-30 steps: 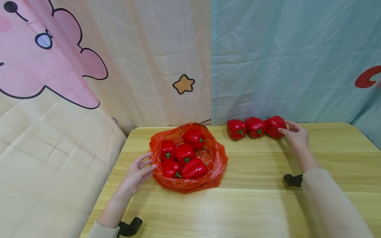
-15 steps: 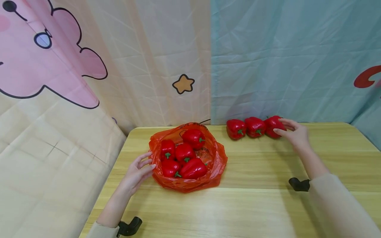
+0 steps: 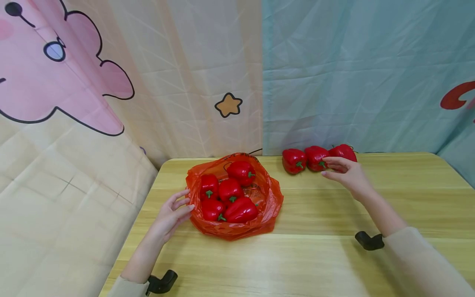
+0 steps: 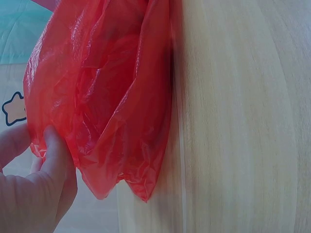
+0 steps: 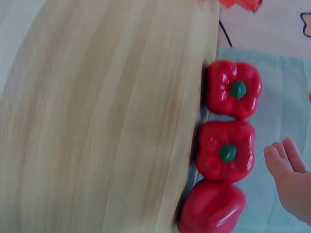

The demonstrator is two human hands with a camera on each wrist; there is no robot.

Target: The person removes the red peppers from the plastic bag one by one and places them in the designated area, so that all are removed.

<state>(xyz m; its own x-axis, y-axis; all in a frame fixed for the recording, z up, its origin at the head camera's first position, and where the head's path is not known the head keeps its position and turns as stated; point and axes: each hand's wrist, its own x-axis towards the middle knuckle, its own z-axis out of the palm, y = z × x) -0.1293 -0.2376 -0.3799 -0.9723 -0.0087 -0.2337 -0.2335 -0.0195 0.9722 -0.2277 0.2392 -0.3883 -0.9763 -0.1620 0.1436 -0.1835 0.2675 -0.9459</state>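
Several glossy red bell peppers (image 3: 241,211) with green stems lie inside an open red plastic bag (image 3: 273,202) on the wooden table. My left hand (image 3: 169,215) is at the bag's left side, its fingers relaxed and fingertips touching the rim. In the left wrist view the thumb (image 4: 56,150) lies against the crinkled plastic. Three more peppers stand in a row at the back: a left one (image 3: 294,161), a middle one (image 3: 315,156) and a right one (image 3: 342,151). My right hand (image 3: 350,176) holds nothing, fingertips overlapping the middle pepper and wrist side partly covering the right one.
The table (image 3: 297,264) ends at a cloth backdrop (image 3: 352,82) with cartoon prints close behind the peppers. A black wrist mount (image 3: 163,282) sits below the left hand, and another mount (image 3: 369,240) below the right.
My right hand has moved left from the right pepper to in front of the middle one, and its fingers have come off the right pepper. The left hand and bag have stayed put.
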